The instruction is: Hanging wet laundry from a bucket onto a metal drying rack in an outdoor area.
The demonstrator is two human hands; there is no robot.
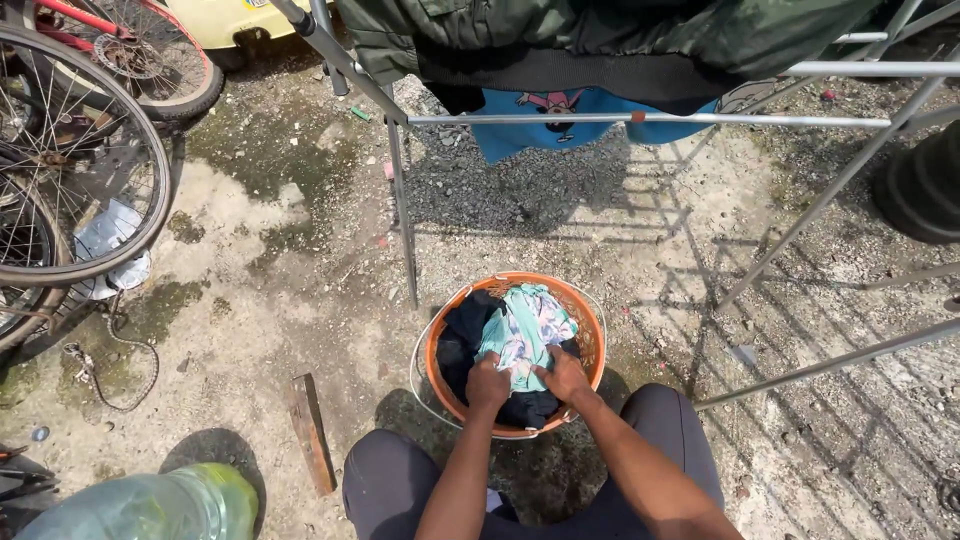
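An orange laundry basket with a wire handle sits on the gravel ground between my knees. It holds dark clothes and a pale teal patterned garment. My left hand and my right hand are both inside the basket, fingers closed on the near edge of the teal garment. A metal drying rack stands just beyond the basket, with a dark green jacket and a blue garment draped over its rails.
Bicycle wheels lean at the left. A wooden stick lies on the ground left of my leg, and a green plastic bottle is at the bottom left. A dark round container stands at the right edge.
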